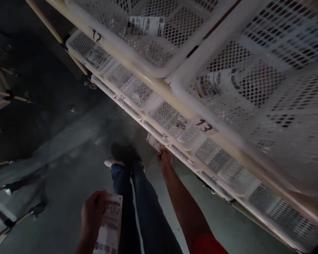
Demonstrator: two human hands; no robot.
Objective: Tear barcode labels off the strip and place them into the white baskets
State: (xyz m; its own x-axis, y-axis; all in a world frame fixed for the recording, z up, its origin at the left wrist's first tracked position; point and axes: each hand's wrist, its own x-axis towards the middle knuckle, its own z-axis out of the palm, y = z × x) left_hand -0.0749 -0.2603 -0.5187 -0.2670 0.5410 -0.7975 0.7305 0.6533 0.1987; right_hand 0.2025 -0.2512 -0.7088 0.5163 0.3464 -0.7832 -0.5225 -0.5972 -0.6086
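Observation:
My left hand (93, 211) is closed on a long strip of white printed labels (110, 222) with barcodes, hanging beside my jeans. My right hand (164, 157) reaches forward to the lower shelf edge, its fingers closed on the end of a small printed label (154, 141). That label sits near the rim of a low basket, just below the basket marked 18 (172, 121). Whether it touches the rim I cannot tell.
White mesh baskets stand in tiers on a pipe rack. Basket 12 (148, 46) and basket 13 (228, 95) are nearest, with printed labels inside. More pipe frames (5, 84) stand on the dark floor (66, 141) at left. My legs (145, 204) are below.

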